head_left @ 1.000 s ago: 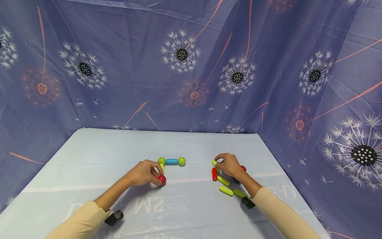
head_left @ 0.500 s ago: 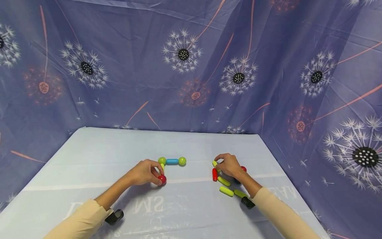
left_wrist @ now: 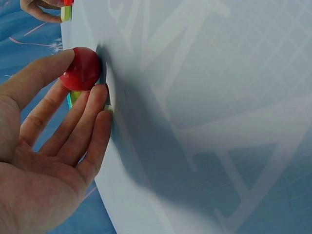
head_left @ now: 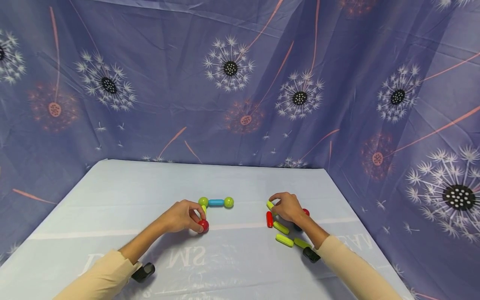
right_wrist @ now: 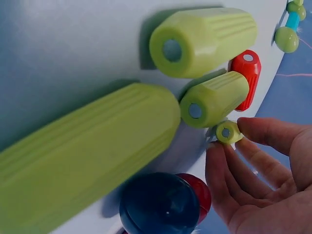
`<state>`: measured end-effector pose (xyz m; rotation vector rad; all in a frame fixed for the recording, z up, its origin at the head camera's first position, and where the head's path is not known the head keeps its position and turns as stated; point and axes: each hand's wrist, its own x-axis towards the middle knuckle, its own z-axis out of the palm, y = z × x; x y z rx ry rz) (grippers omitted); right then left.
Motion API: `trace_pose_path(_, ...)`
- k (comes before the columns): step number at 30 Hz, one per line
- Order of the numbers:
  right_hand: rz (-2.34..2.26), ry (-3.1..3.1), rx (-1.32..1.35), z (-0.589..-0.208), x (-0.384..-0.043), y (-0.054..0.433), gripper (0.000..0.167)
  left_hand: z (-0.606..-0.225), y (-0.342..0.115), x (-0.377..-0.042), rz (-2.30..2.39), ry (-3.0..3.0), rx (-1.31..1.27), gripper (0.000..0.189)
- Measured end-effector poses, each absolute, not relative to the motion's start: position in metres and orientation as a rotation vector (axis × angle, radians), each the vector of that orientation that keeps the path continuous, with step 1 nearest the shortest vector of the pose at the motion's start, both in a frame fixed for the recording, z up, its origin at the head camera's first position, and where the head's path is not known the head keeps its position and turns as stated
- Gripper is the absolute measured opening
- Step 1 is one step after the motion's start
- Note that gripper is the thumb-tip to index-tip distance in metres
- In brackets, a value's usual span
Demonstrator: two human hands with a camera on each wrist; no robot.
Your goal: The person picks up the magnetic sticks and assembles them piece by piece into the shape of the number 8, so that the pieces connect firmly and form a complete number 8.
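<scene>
My left hand (head_left: 183,216) pinches a red ball (head_left: 203,225) between thumb and fingers, low over the table. The ball sits at the near end of a yellow-green magnetic rod (head_left: 204,209), partly hidden by my fingers. Beyond that rod, a green ball (head_left: 203,202), a blue rod (head_left: 216,203) and a second green ball (head_left: 229,202) form a row. On the right side, my right hand (head_left: 288,207) pinches another yellow-green rod (right_wrist: 226,132) by thumb and fingers. Beside it lies a red rod (head_left: 269,219).
Several loose yellow-green rods (head_left: 284,240) lie nearer me, below my right hand. A dark blue ball (right_wrist: 158,204) and another red ball (head_left: 306,212) are close to the right wrist. Patterned purple cloth (head_left: 168,83) hangs behind and beside the white-covered table (head_left: 150,179).
</scene>
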<state>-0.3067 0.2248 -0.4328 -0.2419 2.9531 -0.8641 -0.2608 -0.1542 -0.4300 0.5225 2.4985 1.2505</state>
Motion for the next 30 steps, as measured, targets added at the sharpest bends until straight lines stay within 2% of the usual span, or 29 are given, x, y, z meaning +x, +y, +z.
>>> trace_pose_path(15, -1.011, 2.995, -0.327, -0.415, -0.301, 0.204, 0.032, -0.43, -0.154, -0.26, 1.266, 2.488, 0.539, 0.027)
trace_pose_path(30, -1.082, 2.966, -0.383, -0.41, -0.293, 0.176, 0.017, -0.43, -0.155, -0.261, 1.253, 2.496, 0.523, 0.026)
